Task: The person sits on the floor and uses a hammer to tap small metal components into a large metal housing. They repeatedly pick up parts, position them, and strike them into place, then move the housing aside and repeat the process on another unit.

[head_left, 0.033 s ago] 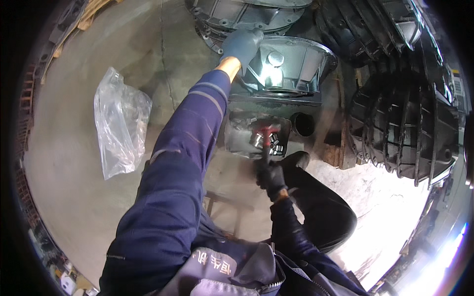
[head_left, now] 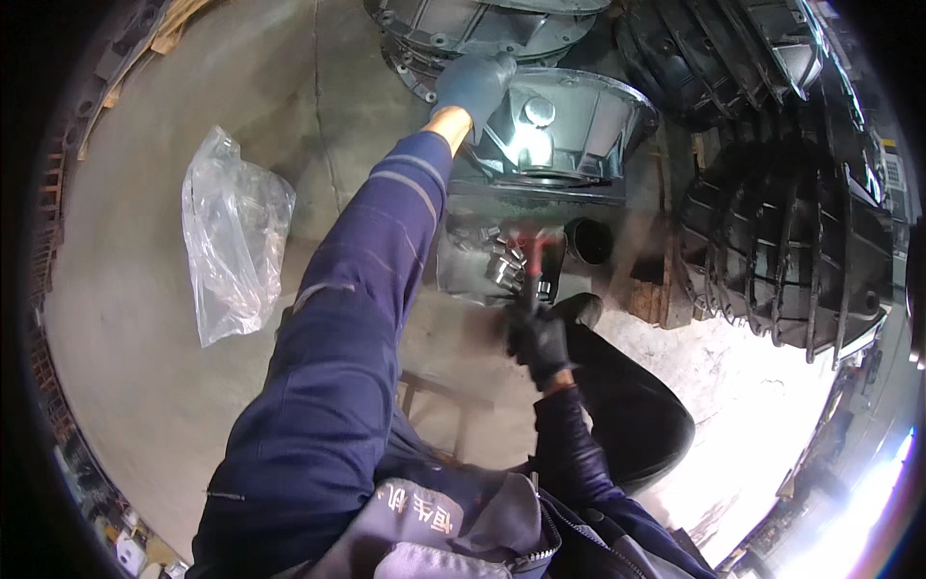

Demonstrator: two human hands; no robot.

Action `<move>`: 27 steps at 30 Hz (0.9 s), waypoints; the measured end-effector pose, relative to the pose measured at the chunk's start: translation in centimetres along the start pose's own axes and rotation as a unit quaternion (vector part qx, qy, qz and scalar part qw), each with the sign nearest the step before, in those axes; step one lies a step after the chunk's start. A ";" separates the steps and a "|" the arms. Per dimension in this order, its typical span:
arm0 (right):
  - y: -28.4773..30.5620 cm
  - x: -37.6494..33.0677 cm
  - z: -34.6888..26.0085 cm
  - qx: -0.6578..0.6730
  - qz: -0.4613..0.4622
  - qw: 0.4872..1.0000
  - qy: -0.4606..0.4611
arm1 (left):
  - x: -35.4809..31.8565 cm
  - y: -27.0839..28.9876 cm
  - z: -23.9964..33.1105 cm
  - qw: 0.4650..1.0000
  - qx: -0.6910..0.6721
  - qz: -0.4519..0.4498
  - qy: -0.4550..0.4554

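Observation:
My left hand (head_left: 471, 85), in a grey glove, is closed over the upper left rim of a cast metal housing (head_left: 588, 116); its fingertips are partly hidden. That housing stands upright, with a round boss and a flanged opening at its bottom. My right hand (head_left: 538, 343), in a black glove, is wrapped round the handle of a hammer (head_left: 532, 259) with a red head. Motion smears both the hammer and this hand. Beneath the hammer head lies a shallow box (head_left: 453, 275) with several short shiny metal cylinders (head_left: 505, 270) in it.
Beside the box stands a dark round can (head_left: 588, 241). Another flanged housing (head_left: 482, 29) sits behind the first. Ribbed black castings (head_left: 786, 251) are stacked on the right, on wooden blocks (head_left: 656, 299). A clear plastic bag (head_left: 236, 236) lies on the floor to the left.
The hammer and my right hand have shifted slightly to the right. My left hand keeps its place on the housing's rim.

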State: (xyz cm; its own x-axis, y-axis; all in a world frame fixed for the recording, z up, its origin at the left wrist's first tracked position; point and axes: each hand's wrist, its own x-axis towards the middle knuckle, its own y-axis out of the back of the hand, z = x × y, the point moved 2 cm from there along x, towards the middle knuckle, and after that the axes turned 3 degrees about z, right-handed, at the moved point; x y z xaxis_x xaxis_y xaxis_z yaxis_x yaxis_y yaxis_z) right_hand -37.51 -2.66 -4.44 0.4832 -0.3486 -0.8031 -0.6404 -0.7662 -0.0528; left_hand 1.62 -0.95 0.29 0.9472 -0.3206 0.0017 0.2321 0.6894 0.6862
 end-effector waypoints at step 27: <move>-1.6 -8.4 -26.5 -0.341 0.200 0.694 0.601 | 0.3 -0.7 0.0 1.000 0.008 -0.019 0.000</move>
State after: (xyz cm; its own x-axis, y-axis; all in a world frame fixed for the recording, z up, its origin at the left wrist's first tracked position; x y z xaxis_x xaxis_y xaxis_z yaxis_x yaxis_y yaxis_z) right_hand -24.70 -12.78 18.14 0.7595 -0.4922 0.4252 -0.6336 -0.4120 0.6548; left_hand 1.73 -1.53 -0.20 0.9377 -0.3465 -0.0245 0.2643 0.6659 0.6977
